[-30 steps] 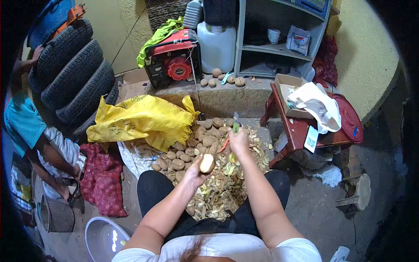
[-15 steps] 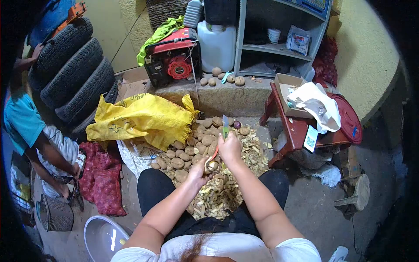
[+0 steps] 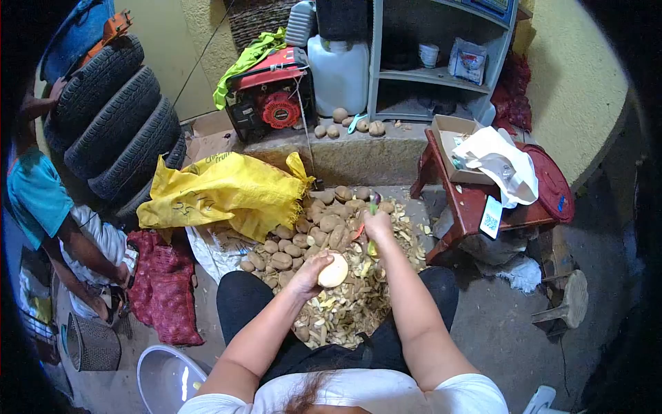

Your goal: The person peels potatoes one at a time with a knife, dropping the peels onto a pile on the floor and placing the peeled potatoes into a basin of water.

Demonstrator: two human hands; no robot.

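Note:
My left hand is wrapped around a potato, whose pale peeled face is turned up. To the right of it and a little farther out, my right hand is closed on a red peeler that points left. A green-handled knife is in the same fist, its green part showing above and below the fingers. Beneath both hands lies a heap of peelings. Unpeeled potatoes are piled just beyond.
A yellow sack lies left of the pile, near a red net bag. At lower left stands a grey basin. A red stool holds a box and phone. At far left, a person in a teal shirt bends beside stacked tyres.
My right hand has moved away from the potato, to the right, with peeler and knife. My left hand has turned the potato so its peeled face shows.

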